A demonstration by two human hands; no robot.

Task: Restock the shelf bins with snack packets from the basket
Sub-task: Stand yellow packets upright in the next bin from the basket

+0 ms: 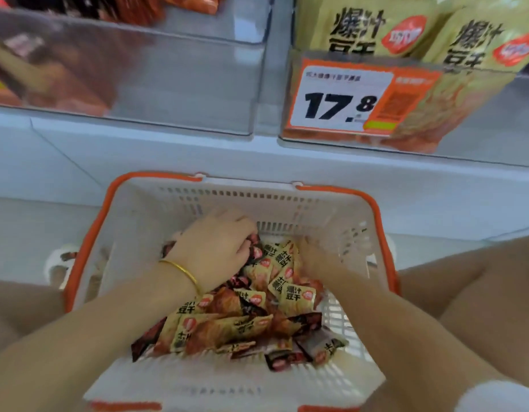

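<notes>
Head view looks down into the white slatted plastic basket (87, 233) with an orange rim, parked close under the white shelf (168, 153), likely to keep the lift short. At the heap's far end the left hand (215, 248) curls its grip round small yellow and dark snack packets (287, 295). The right hand (312, 257) digs in just beside, blurred, so its grip cannot be told. The clear plastic shelf bins (183, 84) stand above, farther off.
</notes>
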